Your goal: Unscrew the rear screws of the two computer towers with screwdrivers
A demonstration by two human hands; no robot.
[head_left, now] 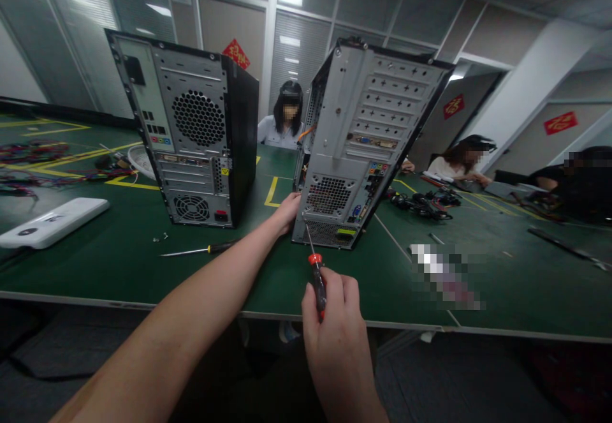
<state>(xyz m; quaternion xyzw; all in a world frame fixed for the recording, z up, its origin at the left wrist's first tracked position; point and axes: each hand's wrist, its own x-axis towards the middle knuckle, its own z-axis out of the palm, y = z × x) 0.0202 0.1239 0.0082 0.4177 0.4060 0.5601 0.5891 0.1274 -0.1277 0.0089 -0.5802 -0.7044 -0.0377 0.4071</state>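
Green counter point(272, 282) carries two computer towers, rears facing the person, likely for access: left tower point(196, 168) and right tower point(351, 155). The left hand point(289, 210) meets the right tower's lower side, probably steadying it; fingers hidden, so I cannot tell its grip. The right hand point(337, 318) pinches one red-and-black screwdriver point(317, 281), tip at that tower's lower rear. A second screwdriver point(210, 249) and two tiny metal bits point(166, 236) lie near the left tower.

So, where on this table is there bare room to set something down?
Bare green tabletop lies between the white oblong plastic device and front edge, and between the left grey-backed black computer tower and the similar right tower. Crowded: multicoloured tangled cables far left; black tangled cables right of that tower.
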